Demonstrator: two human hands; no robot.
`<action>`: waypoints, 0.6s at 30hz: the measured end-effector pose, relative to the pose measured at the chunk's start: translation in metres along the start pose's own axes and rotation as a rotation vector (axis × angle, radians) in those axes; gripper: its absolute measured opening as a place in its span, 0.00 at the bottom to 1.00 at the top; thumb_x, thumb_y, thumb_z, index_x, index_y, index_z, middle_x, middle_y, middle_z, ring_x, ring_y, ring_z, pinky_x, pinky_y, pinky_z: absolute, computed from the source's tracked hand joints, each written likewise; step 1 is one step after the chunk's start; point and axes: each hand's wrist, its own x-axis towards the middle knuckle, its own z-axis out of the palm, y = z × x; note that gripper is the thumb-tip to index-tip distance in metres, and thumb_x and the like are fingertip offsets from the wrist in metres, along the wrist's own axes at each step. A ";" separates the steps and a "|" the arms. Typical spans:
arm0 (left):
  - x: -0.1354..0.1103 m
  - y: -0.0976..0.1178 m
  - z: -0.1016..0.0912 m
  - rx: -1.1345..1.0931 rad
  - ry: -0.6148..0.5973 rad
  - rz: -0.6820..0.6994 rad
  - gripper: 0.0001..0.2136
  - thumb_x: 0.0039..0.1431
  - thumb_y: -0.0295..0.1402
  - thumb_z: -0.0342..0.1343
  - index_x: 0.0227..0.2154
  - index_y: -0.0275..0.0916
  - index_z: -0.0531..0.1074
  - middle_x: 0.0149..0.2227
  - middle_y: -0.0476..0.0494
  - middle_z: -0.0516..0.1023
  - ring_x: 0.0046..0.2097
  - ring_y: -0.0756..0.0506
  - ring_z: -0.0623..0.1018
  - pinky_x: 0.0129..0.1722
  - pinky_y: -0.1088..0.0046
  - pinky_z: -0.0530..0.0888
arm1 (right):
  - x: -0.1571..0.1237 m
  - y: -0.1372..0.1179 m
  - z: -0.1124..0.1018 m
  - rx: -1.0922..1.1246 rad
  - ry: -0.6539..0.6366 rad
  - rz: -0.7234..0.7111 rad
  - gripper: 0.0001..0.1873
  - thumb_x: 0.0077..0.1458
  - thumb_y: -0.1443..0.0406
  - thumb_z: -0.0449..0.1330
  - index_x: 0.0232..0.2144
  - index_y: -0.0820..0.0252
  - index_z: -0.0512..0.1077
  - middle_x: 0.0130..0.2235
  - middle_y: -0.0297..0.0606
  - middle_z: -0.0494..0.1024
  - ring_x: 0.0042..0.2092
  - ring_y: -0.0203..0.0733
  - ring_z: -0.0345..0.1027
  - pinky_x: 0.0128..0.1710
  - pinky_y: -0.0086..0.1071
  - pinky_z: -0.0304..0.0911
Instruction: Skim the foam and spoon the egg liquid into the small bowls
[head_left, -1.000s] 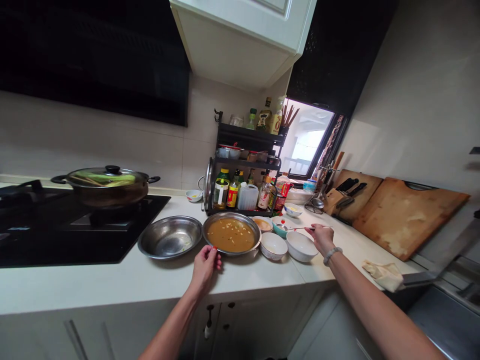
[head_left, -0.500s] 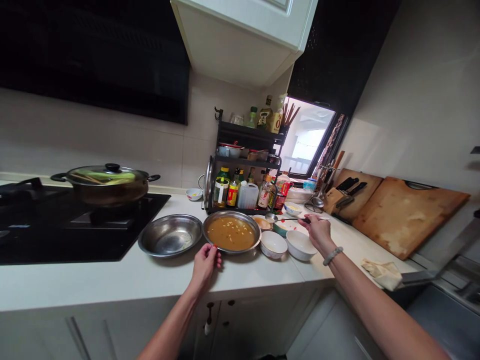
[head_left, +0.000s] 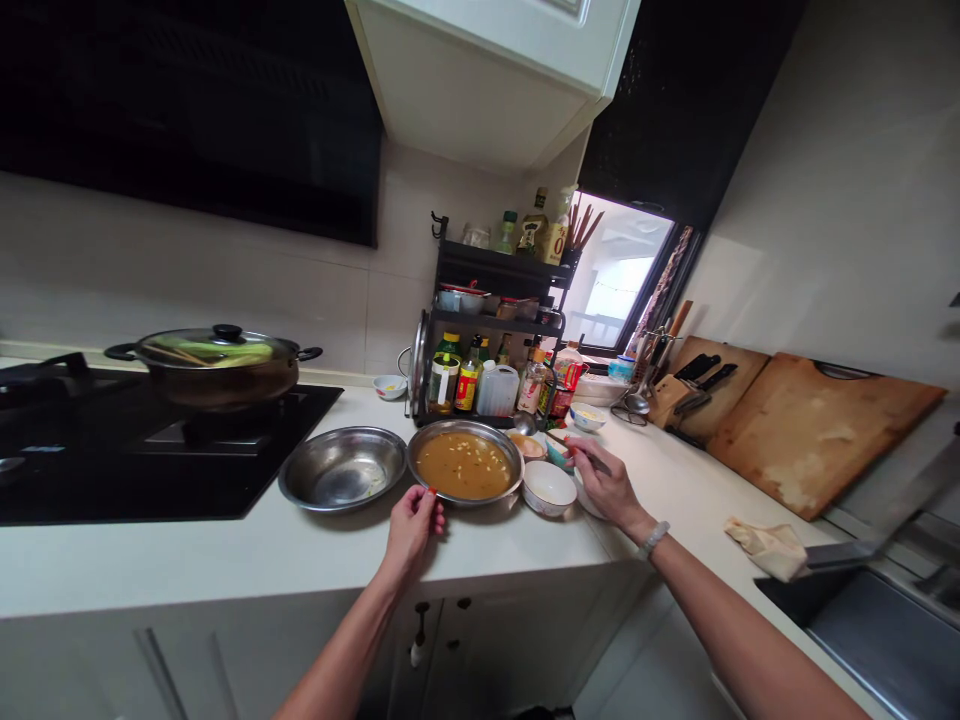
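My left hand (head_left: 412, 523) grips the near rim of a steel bowl of brown sauce (head_left: 463, 466) on the white counter. My right hand (head_left: 606, 482) is closed on the handle of a metal spoon (head_left: 551, 436), whose bowl hovers just right of the sauce bowl, above small dishes. A small white bowl (head_left: 548, 487) sits right of the sauce bowl. A larger white bowl is mostly hidden behind my right hand. An empty steel bowl (head_left: 342, 479) sits to the left.
A lidded pan (head_left: 214, 363) stands on the black hob (head_left: 150, 450) at left. A black rack of bottles (head_left: 487, 350) is behind the bowls. Wooden cutting boards (head_left: 810, 425), knives and a cloth (head_left: 769, 548) lie at right, beside a sink (head_left: 877, 630).
My right hand has carried the spoon leftward from over the far small dishes toward the sauce bowl. My left hand has stayed on the bowl's rim.
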 end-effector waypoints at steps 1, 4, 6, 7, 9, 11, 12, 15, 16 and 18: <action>0.000 0.000 0.000 0.000 0.004 -0.002 0.18 0.43 0.48 0.62 0.24 0.38 0.65 0.20 0.52 0.71 0.19 0.54 0.69 0.18 0.79 0.65 | 0.002 0.006 -0.005 -0.035 0.041 0.014 0.16 0.58 0.53 0.54 0.38 0.58 0.72 0.36 0.40 0.78 0.34 0.42 0.75 0.35 0.36 0.72; 0.000 0.000 0.000 0.005 0.010 -0.006 0.19 0.42 0.48 0.62 0.24 0.38 0.65 0.20 0.52 0.71 0.19 0.54 0.69 0.18 0.79 0.65 | 0.010 0.031 -0.020 -0.150 0.189 0.157 0.17 0.57 0.52 0.52 0.36 0.60 0.71 0.28 0.39 0.77 0.30 0.44 0.75 0.32 0.37 0.71; 0.001 0.000 0.000 0.009 0.009 -0.007 0.19 0.42 0.48 0.62 0.24 0.38 0.65 0.20 0.52 0.71 0.19 0.53 0.69 0.18 0.79 0.65 | 0.014 0.049 -0.029 -0.227 0.245 0.265 0.17 0.55 0.53 0.52 0.34 0.60 0.71 0.25 0.38 0.76 0.29 0.45 0.75 0.31 0.36 0.69; 0.001 -0.001 0.000 0.010 0.010 -0.006 0.19 0.42 0.48 0.62 0.24 0.38 0.65 0.20 0.52 0.71 0.19 0.53 0.69 0.18 0.79 0.65 | 0.016 0.057 -0.033 -0.260 0.253 0.304 0.16 0.55 0.54 0.52 0.32 0.59 0.71 0.24 0.38 0.76 0.28 0.45 0.74 0.31 0.36 0.68; 0.002 -0.002 -0.001 0.009 0.008 -0.002 0.19 0.42 0.49 0.62 0.24 0.38 0.65 0.20 0.52 0.71 0.19 0.53 0.69 0.18 0.79 0.65 | 0.016 0.071 -0.037 -0.315 0.252 0.355 0.13 0.53 0.56 0.52 0.31 0.58 0.71 0.23 0.37 0.76 0.27 0.45 0.74 0.31 0.36 0.67; 0.003 -0.003 -0.001 0.006 0.005 -0.001 0.20 0.42 0.49 0.63 0.24 0.38 0.65 0.20 0.52 0.71 0.19 0.53 0.69 0.18 0.79 0.65 | 0.016 0.080 -0.038 -0.340 0.244 0.379 0.10 0.51 0.59 0.53 0.30 0.58 0.71 0.22 0.36 0.76 0.27 0.45 0.73 0.32 0.36 0.66; 0.003 -0.003 -0.002 0.005 0.003 -0.002 0.20 0.42 0.49 0.63 0.24 0.38 0.64 0.20 0.52 0.71 0.19 0.53 0.69 0.18 0.79 0.65 | 0.015 0.082 -0.037 -0.335 0.243 0.388 0.09 0.50 0.60 0.53 0.29 0.57 0.71 0.21 0.35 0.76 0.27 0.45 0.73 0.33 0.36 0.66; 0.003 -0.003 -0.002 -0.004 0.004 -0.002 0.20 0.42 0.49 0.63 0.24 0.38 0.65 0.19 0.52 0.71 0.19 0.53 0.69 0.17 0.79 0.65 | 0.015 0.085 -0.030 -0.199 0.286 0.473 0.07 0.48 0.62 0.54 0.27 0.57 0.71 0.20 0.33 0.75 0.26 0.44 0.73 0.32 0.35 0.66; 0.003 -0.004 -0.002 -0.008 0.005 -0.002 0.20 0.42 0.49 0.63 0.24 0.38 0.65 0.19 0.52 0.71 0.19 0.53 0.69 0.17 0.79 0.65 | 0.016 0.085 -0.028 -0.129 0.324 0.526 0.06 0.47 0.63 0.55 0.26 0.57 0.72 0.19 0.33 0.74 0.26 0.44 0.73 0.32 0.35 0.66; 0.003 -0.004 -0.002 -0.014 0.004 -0.002 0.20 0.41 0.50 0.63 0.24 0.38 0.65 0.19 0.52 0.71 0.19 0.53 0.69 0.17 0.79 0.65 | 0.017 0.086 -0.025 -0.014 0.414 0.630 0.05 0.46 0.65 0.56 0.25 0.58 0.72 0.18 0.33 0.73 0.25 0.44 0.73 0.30 0.33 0.66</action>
